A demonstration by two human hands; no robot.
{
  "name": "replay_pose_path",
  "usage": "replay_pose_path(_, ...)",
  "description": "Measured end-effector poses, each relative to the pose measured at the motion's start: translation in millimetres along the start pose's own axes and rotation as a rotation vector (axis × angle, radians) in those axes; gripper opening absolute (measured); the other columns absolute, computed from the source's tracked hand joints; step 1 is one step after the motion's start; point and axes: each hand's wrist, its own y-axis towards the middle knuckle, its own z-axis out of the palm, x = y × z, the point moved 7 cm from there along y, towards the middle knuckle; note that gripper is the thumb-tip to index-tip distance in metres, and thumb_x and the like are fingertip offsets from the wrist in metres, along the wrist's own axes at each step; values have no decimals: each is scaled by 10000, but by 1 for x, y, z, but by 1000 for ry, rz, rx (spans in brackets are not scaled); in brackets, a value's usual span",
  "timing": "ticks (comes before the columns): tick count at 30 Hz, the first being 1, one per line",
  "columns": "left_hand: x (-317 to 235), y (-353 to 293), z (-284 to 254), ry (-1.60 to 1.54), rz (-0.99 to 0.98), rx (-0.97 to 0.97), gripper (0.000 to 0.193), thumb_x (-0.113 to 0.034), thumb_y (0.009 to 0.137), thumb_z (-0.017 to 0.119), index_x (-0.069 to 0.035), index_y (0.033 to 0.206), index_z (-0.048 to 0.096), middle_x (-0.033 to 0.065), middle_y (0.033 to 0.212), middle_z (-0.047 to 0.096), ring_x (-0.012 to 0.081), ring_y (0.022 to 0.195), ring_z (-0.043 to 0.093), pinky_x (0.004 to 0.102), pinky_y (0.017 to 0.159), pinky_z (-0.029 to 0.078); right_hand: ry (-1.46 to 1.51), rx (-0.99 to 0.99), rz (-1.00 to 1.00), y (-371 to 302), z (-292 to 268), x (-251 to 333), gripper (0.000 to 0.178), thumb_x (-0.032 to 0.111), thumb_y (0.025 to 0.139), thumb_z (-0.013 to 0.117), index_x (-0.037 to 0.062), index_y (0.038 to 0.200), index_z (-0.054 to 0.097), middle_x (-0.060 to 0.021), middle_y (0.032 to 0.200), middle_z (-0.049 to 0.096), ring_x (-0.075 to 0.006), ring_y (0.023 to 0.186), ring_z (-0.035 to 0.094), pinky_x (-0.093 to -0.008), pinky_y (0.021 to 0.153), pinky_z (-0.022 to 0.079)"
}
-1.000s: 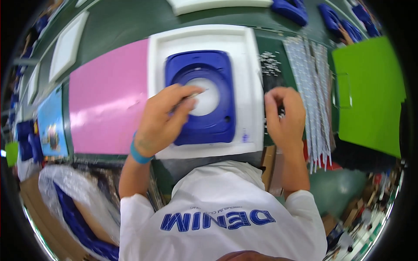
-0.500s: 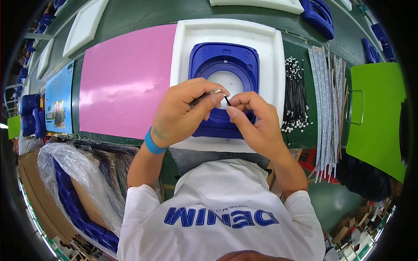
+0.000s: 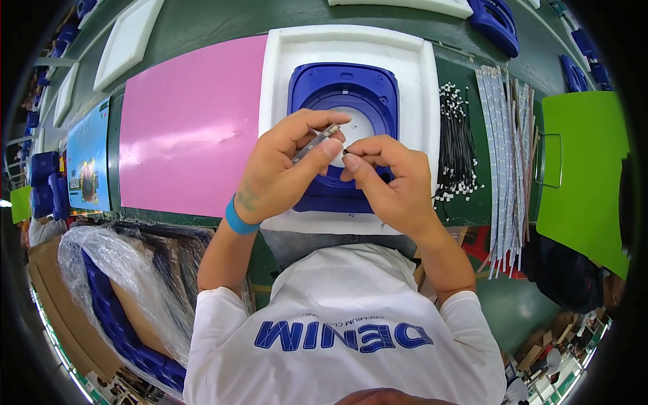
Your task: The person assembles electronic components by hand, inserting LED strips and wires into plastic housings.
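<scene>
Over a blue plastic frame (image 3: 297,84) with a round opening, both my hands are raised close together. My left hand (image 3: 280,165), with a blue band at the wrist, pinches a narrow grey strip (image 3: 312,146) between thumb and fingers; a small pale connector tops its upper end. In my right hand (image 3: 395,179), thumb and forefinger press on a thin black cable (image 3: 345,152), of which only a short dark tip shows. The tip is just below the connector, apart from it. My fingers hide the rest of both pieces.
The frame lies in a white foam tray (image 3: 270,88). To its right are a bundle of black cables (image 3: 457,145) with white plugs and several long pale strips (image 3: 496,162). A pink sheet (image 3: 192,128) lies left; a green panel (image 3: 584,169) stands far right.
The black cable's tip has dropped away from the strip's connector, and less of the cable shows. My left forefinger has straightened and lifted, baring more of the strip.
</scene>
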Motion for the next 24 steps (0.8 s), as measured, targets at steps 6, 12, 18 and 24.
replay_pose_path(6,-3,2,-1,105,16,96,265,-18,1069,600,-4,1296,736,57,1051,622,99,812,657,222,671,535,33,12,82,12,-2,-4,73,5,972,693,-56,1007,716,-103,820,777,-88,747,724,-234,648,560)
replay_pose_path(12,7,2,-1,19,41,38,263,24,1042,628,13,1278,743,77,1062,648,133,846,702,243,703,574,4,-47,-3,16,-2,2,68,2,963,683,-56,971,718,-75,782,763,-52,670,676,-214,574,522)
replay_pose_path(18,11,1,0,-34,-19,14,250,19,1037,643,26,1265,746,86,1052,660,145,858,718,243,709,577,10,-34,25,15,-2,-2,52,2,961,696,-40,971,725,-41,762,730,-57,674,647,-210,594,467)
replay_pose_path(24,10,0,1,-35,-10,-2,251,1,1041,645,21,1270,746,85,1064,661,145,852,720,241,695,574,22,-37,71,14,-2,-10,50,-4,958,694,-45,958,722,-42,745,722,-66,668,658,-220,613,509)
